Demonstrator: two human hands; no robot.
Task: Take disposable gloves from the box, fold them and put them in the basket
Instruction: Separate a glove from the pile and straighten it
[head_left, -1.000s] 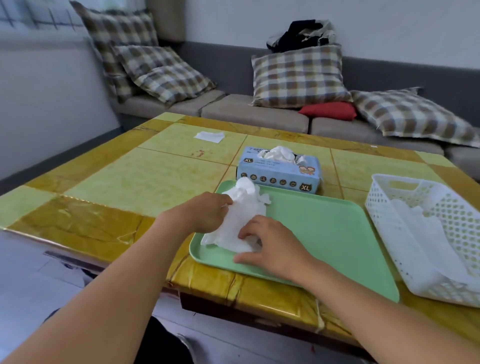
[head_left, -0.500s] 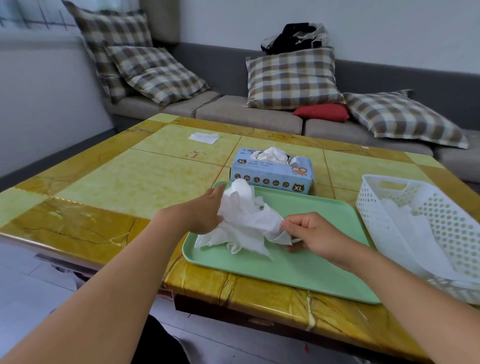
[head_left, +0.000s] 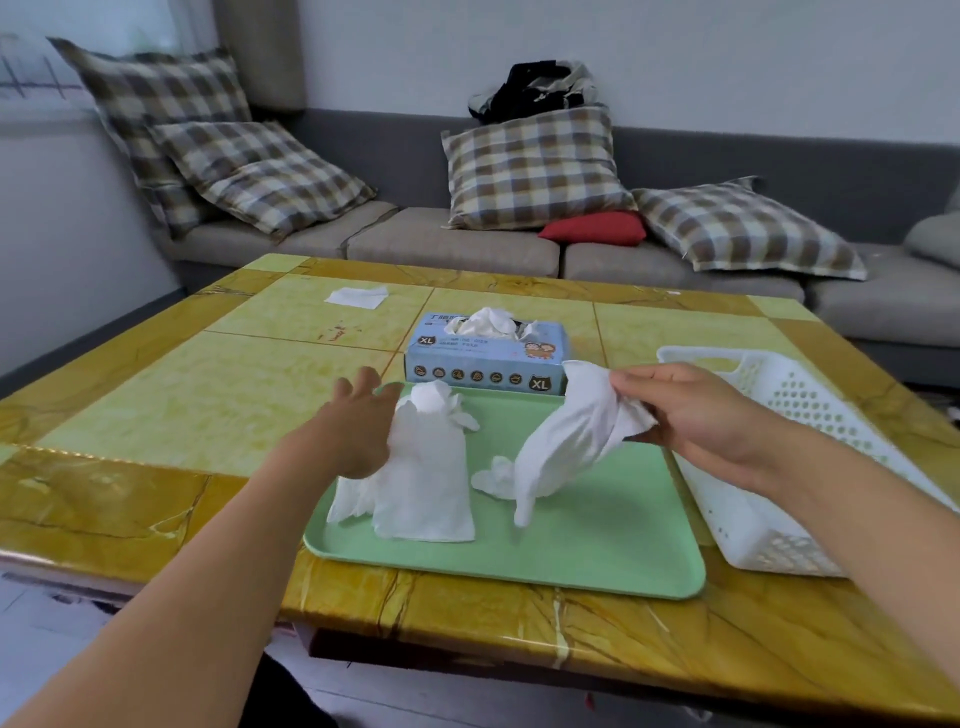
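A blue glove box (head_left: 485, 358) stands behind the green tray (head_left: 597, 540), with white gloves bunched in its top opening. My right hand (head_left: 696, 415) pinches one white glove (head_left: 561, 441) by its cuff and holds it above the tray, its fingers trailing down onto the tray. A second white glove (head_left: 426, 478) lies on the tray's left part. My left hand (head_left: 358, 431) is beside this glove with fingers spread, touching its upper left edge. The white perforated basket (head_left: 779, 395) sits at the tray's right, partly hidden by my right forearm.
The yellow tiled table (head_left: 208, 395) carries a white paper scrap (head_left: 357, 297) at the far left. A grey sofa with checked cushions (head_left: 535, 166) and a red cushion (head_left: 595, 228) runs behind the table. The table's front edge is close to me.
The bunched gloves have come apart: my right hand lifted one glove up and to the right, the other stayed on the tray. My left hand let go and spread its fingers.
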